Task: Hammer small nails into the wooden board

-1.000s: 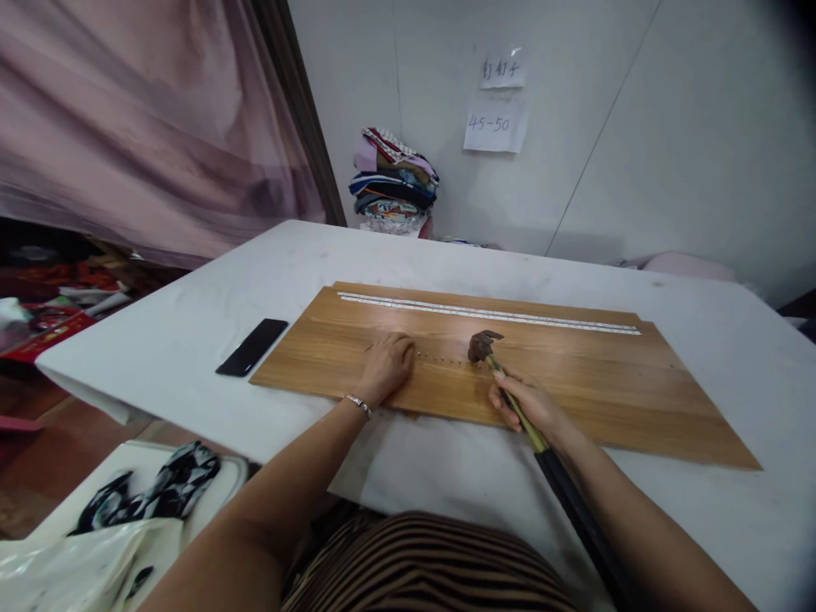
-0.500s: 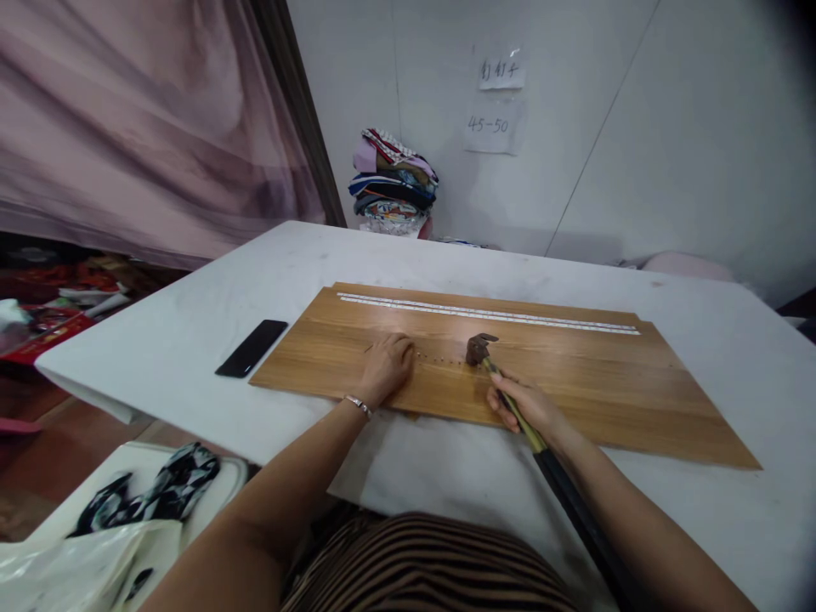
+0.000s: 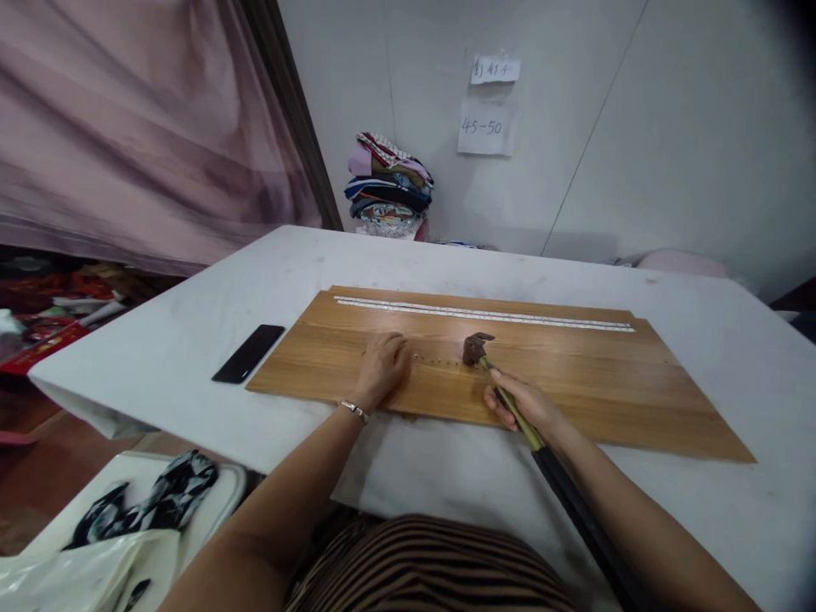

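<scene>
A brown wood-grain board [image 3: 592,382] lies flat across the table. My right hand [image 3: 526,399] grips a claw hammer [image 3: 535,438] by its yellow-green and black handle. The hammer's rusty head is over the right end of a row of several small nails [image 3: 439,360] in the board; whether it touches one I cannot tell. To the left of that row, my left hand [image 3: 382,365] rests on the board with its fingers bent together. Whatever may be under or between those fingers is hidden. A bracelet circles the left wrist.
Two white measuring strips [image 3: 484,314] run along the board's far side. A black phone [image 3: 248,354] lies on the white table [image 3: 255,280] left of the board. Folded clothes [image 3: 390,187] are stacked by the wall. At lower left, a pale stool [image 3: 223,489] holds patterned cloth.
The hammer head has shifted slightly left along the nail row. My left hand keeps its place on the board. The whole view has turned a little.
</scene>
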The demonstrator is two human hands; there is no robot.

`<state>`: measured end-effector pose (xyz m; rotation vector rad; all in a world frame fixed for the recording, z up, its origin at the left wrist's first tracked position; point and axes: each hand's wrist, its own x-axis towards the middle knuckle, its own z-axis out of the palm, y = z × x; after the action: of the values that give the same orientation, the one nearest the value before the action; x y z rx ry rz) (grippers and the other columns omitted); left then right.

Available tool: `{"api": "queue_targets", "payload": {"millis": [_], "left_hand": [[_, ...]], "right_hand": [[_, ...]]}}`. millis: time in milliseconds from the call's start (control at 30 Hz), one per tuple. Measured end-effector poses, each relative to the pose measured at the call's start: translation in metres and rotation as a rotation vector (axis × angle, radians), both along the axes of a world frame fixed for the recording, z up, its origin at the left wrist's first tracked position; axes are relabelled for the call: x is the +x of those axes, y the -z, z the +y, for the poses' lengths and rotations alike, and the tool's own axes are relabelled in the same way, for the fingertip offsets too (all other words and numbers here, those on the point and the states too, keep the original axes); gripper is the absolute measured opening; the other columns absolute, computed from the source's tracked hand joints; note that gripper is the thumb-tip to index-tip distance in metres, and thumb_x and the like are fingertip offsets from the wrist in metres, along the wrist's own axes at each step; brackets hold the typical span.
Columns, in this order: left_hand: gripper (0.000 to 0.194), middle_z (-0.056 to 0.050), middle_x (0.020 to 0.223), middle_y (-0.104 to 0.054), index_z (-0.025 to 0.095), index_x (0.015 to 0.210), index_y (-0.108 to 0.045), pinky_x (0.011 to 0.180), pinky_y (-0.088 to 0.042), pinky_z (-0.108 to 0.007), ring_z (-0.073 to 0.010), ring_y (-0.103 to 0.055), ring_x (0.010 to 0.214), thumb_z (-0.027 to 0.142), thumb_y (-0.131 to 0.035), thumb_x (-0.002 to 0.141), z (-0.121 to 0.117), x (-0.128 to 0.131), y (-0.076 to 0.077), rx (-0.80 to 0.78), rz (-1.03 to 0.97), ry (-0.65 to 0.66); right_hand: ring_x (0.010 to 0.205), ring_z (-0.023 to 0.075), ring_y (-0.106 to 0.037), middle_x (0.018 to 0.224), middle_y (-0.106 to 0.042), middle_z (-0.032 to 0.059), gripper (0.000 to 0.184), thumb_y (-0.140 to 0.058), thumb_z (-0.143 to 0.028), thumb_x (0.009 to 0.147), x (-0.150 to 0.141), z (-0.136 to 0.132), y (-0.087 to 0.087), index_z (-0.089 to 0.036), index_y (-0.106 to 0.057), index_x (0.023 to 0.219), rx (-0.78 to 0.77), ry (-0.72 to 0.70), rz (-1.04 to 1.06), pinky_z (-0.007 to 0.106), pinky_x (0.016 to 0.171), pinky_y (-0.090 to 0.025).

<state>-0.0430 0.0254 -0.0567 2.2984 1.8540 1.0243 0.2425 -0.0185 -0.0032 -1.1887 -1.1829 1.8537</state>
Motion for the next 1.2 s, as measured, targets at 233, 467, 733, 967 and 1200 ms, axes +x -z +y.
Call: {"api": "queue_targets", "payload": {"millis": [233,467,733,967,1200], "left_hand": [[0.023,-0.008,0.103,-0.071,0.018,0.101,-0.067,0.094,-0.051,-0.038,-0.0199,-0.064,0.100,0.029,-0.051,0.091,-0.025,0.036,-0.006,0.003,-0.440,0.067],[0.028,-0.006,0.079,-0.065,0.014,0.093,-0.064,0.074,-0.051,-0.029,-0.0153,-0.060,0.073,0.035,-0.046,0.094,-0.033,0.154,-0.033,-0.598,-0.973,0.521],[0.025,-0.008,0.082,-0.065,0.013,0.080,-0.061,0.070,-0.048,-0.031,-0.0158,-0.057,0.072,0.035,-0.052,0.091,0.006,0.183,-0.074,-0.777,-0.990,0.407],[0.033,-0.008,0.076,-0.068,0.012,0.092,-0.063,0.067,-0.052,-0.031,-0.0159,-0.062,0.067,0.037,-0.042,0.097,0.004,0.163,-0.091,-0.905,-1.165,0.600],[0.055,-0.005,0.067,-0.067,0.014,0.086,-0.058,0.050,-0.048,-0.023,-0.0114,-0.058,0.048,0.062,-0.033,0.095,-0.005,0.111,-0.128,-0.780,-1.090,0.347]], "right_hand": [[0.031,0.0066,-0.038,0.057,-0.062,-0.0032,0.031,-0.060,-0.052,0.080,0.005,0.006,0.001,-0.022,-0.055,0.082,-0.055,0.118,0.148,0.018,0.028,-0.030],[0.050,0.0124,-0.058,0.070,-0.067,-0.0032,0.026,-0.065,-0.035,0.081,0.008,0.012,0.008,-0.027,-0.061,0.105,0.059,0.278,0.325,0.021,0.042,-0.047],[0.114,0.0212,-0.062,0.125,-0.066,0.0033,0.056,-0.060,-0.026,0.077,0.010,0.013,0.004,-0.034,-0.056,0.132,0.356,0.332,0.441,0.035,0.092,-0.053],[0.103,0.0204,-0.066,0.124,-0.066,0.0044,0.067,-0.062,-0.036,0.084,0.014,0.009,0.003,-0.037,-0.039,0.147,0.578,0.173,0.234,0.037,0.083,-0.055],[0.049,0.0136,-0.058,0.059,-0.063,-0.0037,0.038,-0.062,-0.039,0.081,0.042,0.037,0.032,-0.019,-0.067,0.113,0.603,0.601,0.029,0.031,0.056,-0.052]]}}
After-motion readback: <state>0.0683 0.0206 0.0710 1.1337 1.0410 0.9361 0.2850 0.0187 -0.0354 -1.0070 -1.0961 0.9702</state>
